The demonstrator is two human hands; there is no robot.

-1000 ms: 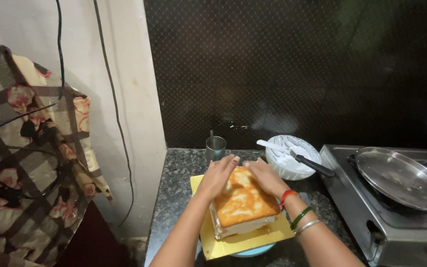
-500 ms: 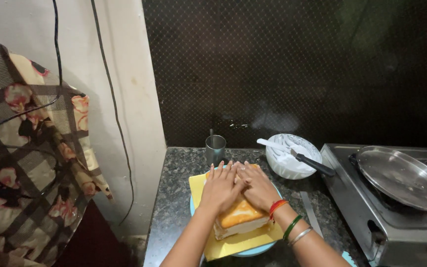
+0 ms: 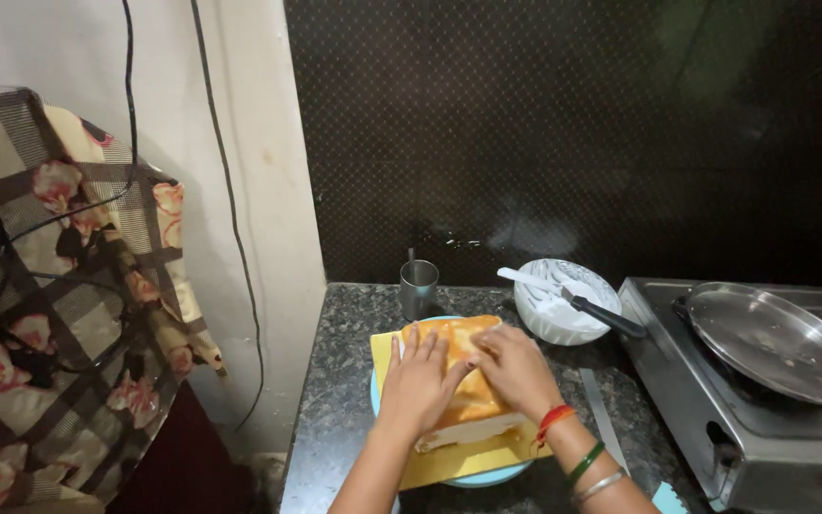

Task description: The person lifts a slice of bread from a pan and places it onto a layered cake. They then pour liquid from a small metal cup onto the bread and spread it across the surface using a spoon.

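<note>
Golden cake (image 3: 463,381) on yellow board (image 3: 449,464); I see left hand (image 3: 420,379) and right hand (image 3: 516,369) spread flat, pressing its top, white bowl (image 3: 563,305) near on desk (image 3: 344,381).

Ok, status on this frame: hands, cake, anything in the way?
Left hand and right hand flat on top of the cake. Cake sits on yellow board. Steel cup and white bowl behind, apart.

Golden-orange cake (image 3: 468,381) on yellow board (image 3: 449,464), black-speckled counter (image 3: 344,381), floral checked cloth (image 3: 59,286).
</note>
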